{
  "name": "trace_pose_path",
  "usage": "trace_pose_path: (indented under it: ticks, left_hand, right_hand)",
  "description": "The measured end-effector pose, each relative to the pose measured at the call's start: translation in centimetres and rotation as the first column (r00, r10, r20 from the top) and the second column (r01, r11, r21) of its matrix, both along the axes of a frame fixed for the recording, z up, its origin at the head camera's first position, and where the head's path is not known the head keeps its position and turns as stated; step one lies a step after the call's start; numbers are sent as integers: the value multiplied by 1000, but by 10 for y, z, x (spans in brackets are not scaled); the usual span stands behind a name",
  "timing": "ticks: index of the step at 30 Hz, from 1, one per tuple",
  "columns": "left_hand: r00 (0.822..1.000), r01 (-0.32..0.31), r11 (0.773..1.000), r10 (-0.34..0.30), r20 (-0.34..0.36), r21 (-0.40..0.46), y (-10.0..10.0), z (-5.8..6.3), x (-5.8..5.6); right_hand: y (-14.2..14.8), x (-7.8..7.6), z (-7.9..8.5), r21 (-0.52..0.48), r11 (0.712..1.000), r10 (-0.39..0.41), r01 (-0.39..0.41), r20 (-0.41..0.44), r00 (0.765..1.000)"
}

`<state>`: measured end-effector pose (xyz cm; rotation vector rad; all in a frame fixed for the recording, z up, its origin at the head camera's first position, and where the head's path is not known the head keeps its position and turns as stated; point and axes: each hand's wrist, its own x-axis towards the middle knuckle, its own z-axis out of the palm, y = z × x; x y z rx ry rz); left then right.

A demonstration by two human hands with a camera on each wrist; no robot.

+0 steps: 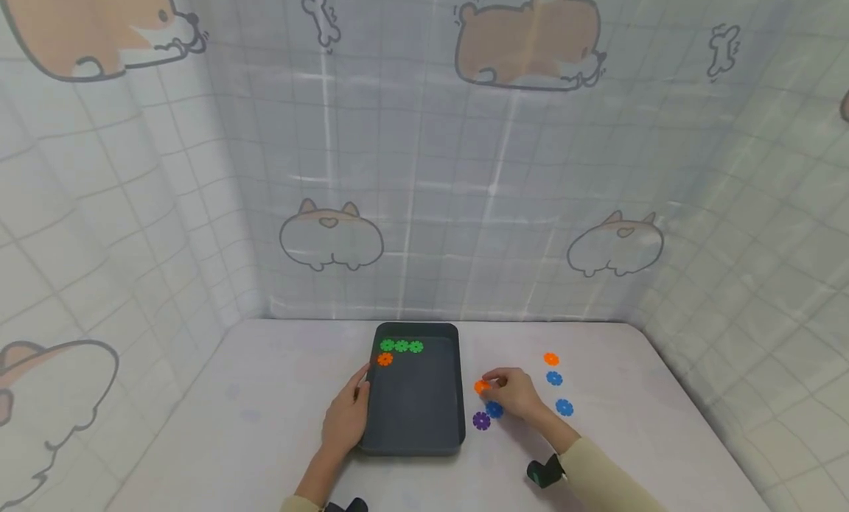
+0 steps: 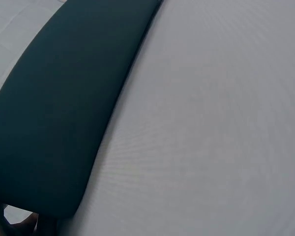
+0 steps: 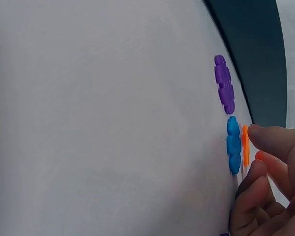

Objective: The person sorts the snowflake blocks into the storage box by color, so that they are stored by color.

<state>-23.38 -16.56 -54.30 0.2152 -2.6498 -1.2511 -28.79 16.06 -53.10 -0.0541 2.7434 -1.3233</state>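
Observation:
My left hand (image 1: 346, 418) grips the left side of a dark grey tray (image 1: 414, 423), thumb and fingers at its edge. In the tray lie a row of three green notched flower discs (image 1: 401, 345) and, below them, one orange disc (image 1: 385, 359). To the right of the tray, my right hand (image 1: 514, 393) pinches another orange flower disc (image 1: 481, 387) at the table surface. A blue disc (image 3: 233, 145) and a purple disc (image 3: 224, 84) lie close by the fingers. The left wrist view shows mainly the tray's outer wall (image 2: 64, 108).
Farther right on the white table (image 1: 265, 394) are an orange disc (image 1: 551, 359) and two blue ones, the upper (image 1: 554, 379) and the lower (image 1: 564, 407). A sheet (image 1: 424, 166) printed with cartoon dogs hangs behind and at both sides.

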Motion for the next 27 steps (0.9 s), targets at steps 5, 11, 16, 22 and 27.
trace_pose_path:
  ticks: [5, 11, 16, 22, 27]
  left_hand:
    - [1000, -5, 1000, 5, 8, -2, 1, 1, -1]
    - [1000, -7, 1000, 7, 10, 10, 3, 2, -2]
    - [1000, -3, 1000, 3, 15, -2, 3, -1, -1]
    - [1000, -8, 1000, 8, 3, -5, 2, -1, 0]
    - [1000, -11, 1000, 11, -11, -3, 2, 1, 1]
  right_hand:
    - [-2, -1, 3, 8, 1000, -14, 14, 9, 1000]
    - [-2, -1, 2, 29, 999, -22, 22, 7, 1000]
    - [-1, -1, -2, 34, 999, -9, 9, -1, 1000]
    - [-2, -1, -4, 35, 999, -12, 12, 0, 1000]
    - [-4, 0, -2, 35, 999, -38, 38, -7, 999]
